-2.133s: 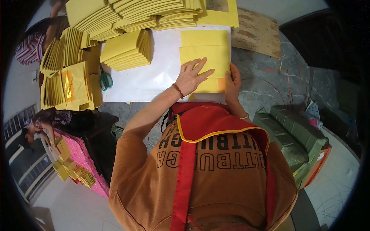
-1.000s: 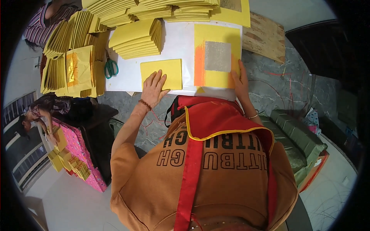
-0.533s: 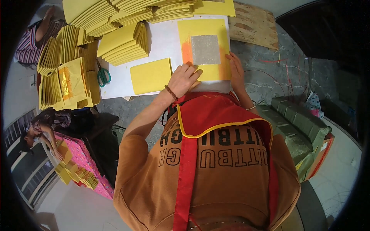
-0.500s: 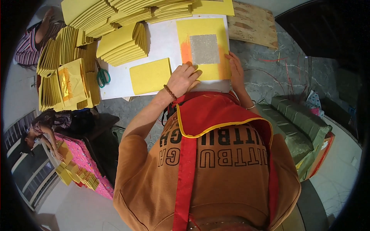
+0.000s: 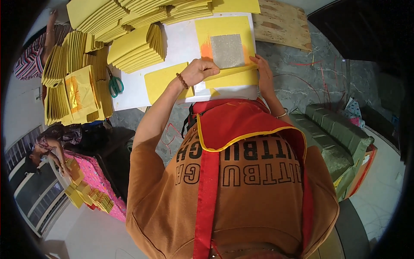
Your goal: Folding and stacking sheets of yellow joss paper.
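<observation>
A sheet of yellow paper lies on a white board, with a silver-grey square and orange patches at its middle. Its near part is lifted and folded over, reaching the square's lower edge. My left hand, closed, pinches the left end of this flap between thumb and fingertips. My right hand holds the flap's right end, fingers bent over the paper's edge; its thumb is hard to make out. Beside my left wrist lies a folded yellow paper, partly covered by that hand.
Stacks of folded yellow paper fill the board's far left. Green-handled scissors lie at its left edge. A plywood board sits at far right, green wrapped bundles below. At left, another person handles yellow papers on a pink-covered table.
The paper lay flat; now its near part is raised and folded away from me. My left hand has moved slightly left and farther away, and my right hand has shifted slightly farther away.
</observation>
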Demonstrator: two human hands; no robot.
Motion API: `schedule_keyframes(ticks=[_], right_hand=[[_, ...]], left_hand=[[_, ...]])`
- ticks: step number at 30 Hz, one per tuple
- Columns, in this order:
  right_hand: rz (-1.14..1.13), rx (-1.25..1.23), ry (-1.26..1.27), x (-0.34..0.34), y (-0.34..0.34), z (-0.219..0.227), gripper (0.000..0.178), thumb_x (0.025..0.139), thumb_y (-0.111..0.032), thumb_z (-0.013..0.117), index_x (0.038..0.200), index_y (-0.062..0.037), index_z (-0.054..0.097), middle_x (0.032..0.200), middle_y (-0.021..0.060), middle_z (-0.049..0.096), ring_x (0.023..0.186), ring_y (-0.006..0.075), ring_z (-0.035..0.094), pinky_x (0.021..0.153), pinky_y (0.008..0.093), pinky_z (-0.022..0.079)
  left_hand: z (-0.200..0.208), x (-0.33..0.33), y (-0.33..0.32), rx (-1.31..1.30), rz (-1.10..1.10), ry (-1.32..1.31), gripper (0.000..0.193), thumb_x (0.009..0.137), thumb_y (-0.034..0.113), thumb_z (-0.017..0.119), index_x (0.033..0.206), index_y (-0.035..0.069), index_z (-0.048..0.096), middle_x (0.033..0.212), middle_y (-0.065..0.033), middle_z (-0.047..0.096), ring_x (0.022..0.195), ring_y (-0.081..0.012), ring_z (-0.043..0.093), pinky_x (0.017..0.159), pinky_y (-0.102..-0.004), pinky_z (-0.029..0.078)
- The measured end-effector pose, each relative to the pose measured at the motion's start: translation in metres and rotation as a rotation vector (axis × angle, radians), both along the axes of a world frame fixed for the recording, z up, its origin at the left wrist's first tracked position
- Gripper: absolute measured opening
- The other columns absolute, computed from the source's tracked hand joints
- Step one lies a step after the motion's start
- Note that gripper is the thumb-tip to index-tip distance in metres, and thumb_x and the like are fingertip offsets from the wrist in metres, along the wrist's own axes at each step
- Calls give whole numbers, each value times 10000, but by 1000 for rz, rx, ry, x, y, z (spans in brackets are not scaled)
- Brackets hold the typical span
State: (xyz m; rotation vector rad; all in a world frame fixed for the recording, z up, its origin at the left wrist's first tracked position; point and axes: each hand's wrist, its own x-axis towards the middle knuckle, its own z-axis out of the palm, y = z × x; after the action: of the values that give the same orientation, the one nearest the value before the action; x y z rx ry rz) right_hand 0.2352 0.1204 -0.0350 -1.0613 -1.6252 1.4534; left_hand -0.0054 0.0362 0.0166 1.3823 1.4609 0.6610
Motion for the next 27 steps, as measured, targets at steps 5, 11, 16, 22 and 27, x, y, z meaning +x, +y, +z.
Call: schedule_keyframes(ticks=[5,11,16,22,27], right_hand=[[-34,-76,30,-1,-2,4,374,967,-260,359,1087,-10,610,1256,128,448,1172,206,419,990,286,304],[43,-111,90,5,1,0,330,942,-228,414,1133,-15,577,1299,119,406,1192,213,402,997,306,300],[175,3,28,18,4,-1,418,809,-192,604,1189,-33,533,1329,117,375,1210,230,388,995,334,312],[243,75,-134,17,8,4,517,741,-195,689,1211,-73,511,1351,103,351,1221,239,391,988,387,348],[253,139,-141,19,7,0,552,745,-195,684,1247,-87,482,1355,102,353,1234,241,375,987,390,347]], left_hand=[[-7,-7,7,-107,-25,-186,183,834,167,619,896,-1,656,832,-55,609,788,-132,577,716,-256,460],[-7,-10,12,-135,-53,-176,196,817,162,620,914,-3,661,840,-61,595,791,-125,571,713,-245,458],[-6,-10,14,-147,-51,-173,203,820,165,608,921,-2,660,842,-61,599,796,-124,574,720,-245,461],[-7,-11,12,-163,-59,-166,203,819,165,610,933,5,659,850,-54,613,812,-119,578,734,-243,461],[-3,-9,10,-176,-12,-226,184,848,173,615,925,10,655,810,15,598,773,-64,520,716,-215,422]])
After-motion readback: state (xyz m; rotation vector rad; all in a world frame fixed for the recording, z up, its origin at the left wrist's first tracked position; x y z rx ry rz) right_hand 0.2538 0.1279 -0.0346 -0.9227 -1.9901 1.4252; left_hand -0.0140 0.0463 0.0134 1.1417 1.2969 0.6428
